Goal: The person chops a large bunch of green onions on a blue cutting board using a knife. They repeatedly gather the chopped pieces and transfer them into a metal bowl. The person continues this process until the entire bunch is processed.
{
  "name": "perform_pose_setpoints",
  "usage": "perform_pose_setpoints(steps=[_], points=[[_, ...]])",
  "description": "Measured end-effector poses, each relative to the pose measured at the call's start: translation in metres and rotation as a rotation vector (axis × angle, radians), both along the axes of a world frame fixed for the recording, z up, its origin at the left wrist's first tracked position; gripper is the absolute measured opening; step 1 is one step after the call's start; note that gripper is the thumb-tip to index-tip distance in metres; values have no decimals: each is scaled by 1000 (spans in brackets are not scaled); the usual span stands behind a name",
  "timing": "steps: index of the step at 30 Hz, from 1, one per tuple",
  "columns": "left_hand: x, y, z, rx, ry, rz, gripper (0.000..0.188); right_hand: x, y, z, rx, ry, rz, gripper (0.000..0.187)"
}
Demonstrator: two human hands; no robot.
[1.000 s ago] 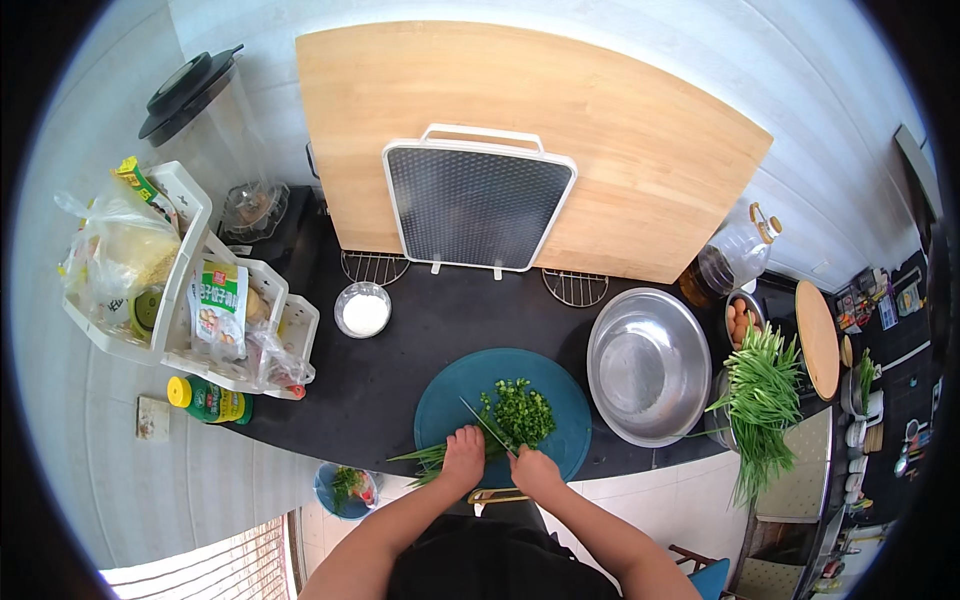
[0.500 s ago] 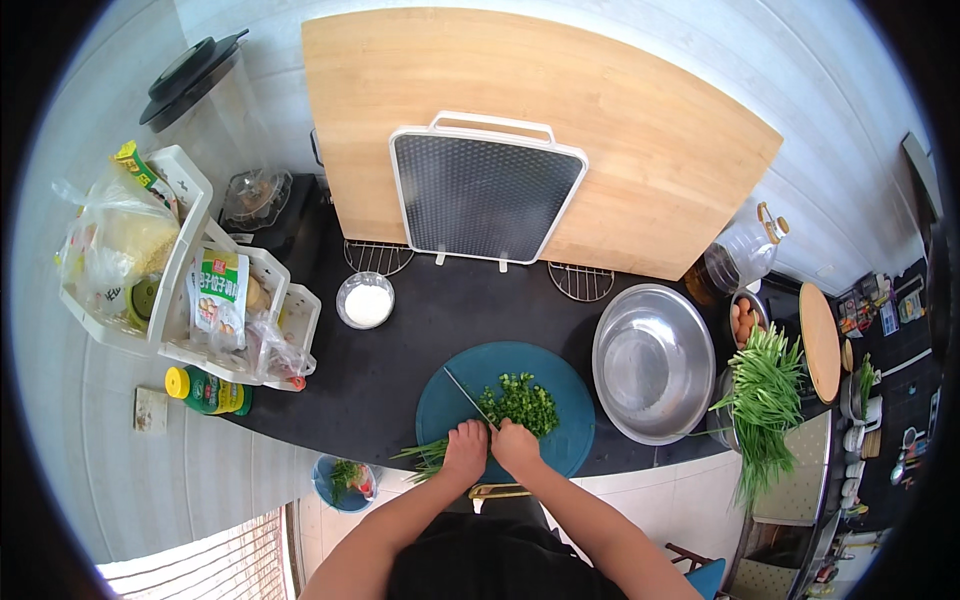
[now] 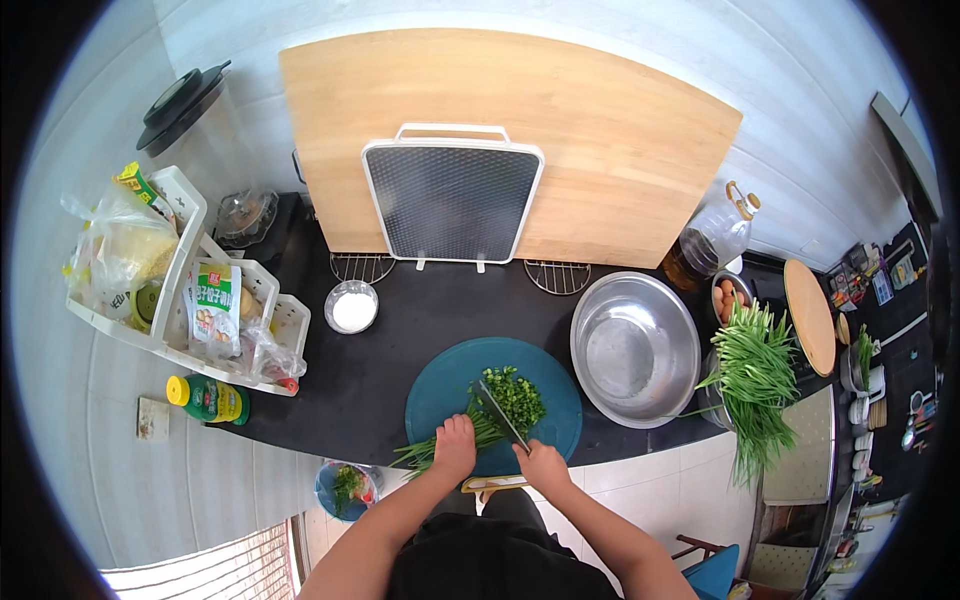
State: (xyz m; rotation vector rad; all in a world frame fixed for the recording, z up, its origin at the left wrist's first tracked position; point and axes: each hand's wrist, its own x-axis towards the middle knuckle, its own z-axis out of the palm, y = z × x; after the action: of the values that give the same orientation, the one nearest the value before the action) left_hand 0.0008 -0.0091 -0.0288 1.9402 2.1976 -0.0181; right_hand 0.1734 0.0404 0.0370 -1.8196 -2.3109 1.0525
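Note:
On a round teal cutting board (image 3: 430,385) at the counter's near edge lies a heap of chopped chives (image 3: 522,402). My right hand (image 3: 541,466) is wrapped round the handle of a kitchen knife (image 3: 502,413). Its blade slants up and left along the chopped heap. Left of the knife, my left hand (image 3: 456,446) presses down on a bunch of uncut chives (image 3: 417,457), its fingers bent and close together. Their stalks stick out on both sides of that hand, toward the blade and past the board's left edge.
A large steel bowl (image 3: 597,350) stands right of the board, with long chives (image 3: 755,360) and a bowl of eggs (image 3: 728,296) beyond. Behind sit a small bowl of white powder (image 3: 351,308) and leaning boards (image 3: 610,130). White baskets (image 3: 170,320) hold packages at left.
My right hand has moved right and slightly down, bringing the knife away from my left hand with its blade against the chopped heap. More uncut stalks show between them. The whole view has shifted slightly.

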Motion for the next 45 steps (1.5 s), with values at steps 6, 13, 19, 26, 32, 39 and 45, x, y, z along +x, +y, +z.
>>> perform_pose_setpoints(steps=[6,13,19,26,32,39,45], points=[[2,1,-1,-20,1,10,48,-4,-11,-26,-52,-24,15,40],[1,1,-6,-25,14,1,47,-36,2,-45,-61,-77,79,33],[-2,1,0,-8,54,-67,49,-41,29,-38,26,63,-30,38],[-1,19,31,-26,-5,-60,72,-2,32,3,14,142,-121,38],[-2,11,52,-148,-50,73,97,8,18,12,57,203,-88,35],[-5,1,35,-49,-194,103,103,16,1,20,113,171,9,31],[-5,-5,6,19,-45,20,91,15,-14,18,101,115,57,30]])
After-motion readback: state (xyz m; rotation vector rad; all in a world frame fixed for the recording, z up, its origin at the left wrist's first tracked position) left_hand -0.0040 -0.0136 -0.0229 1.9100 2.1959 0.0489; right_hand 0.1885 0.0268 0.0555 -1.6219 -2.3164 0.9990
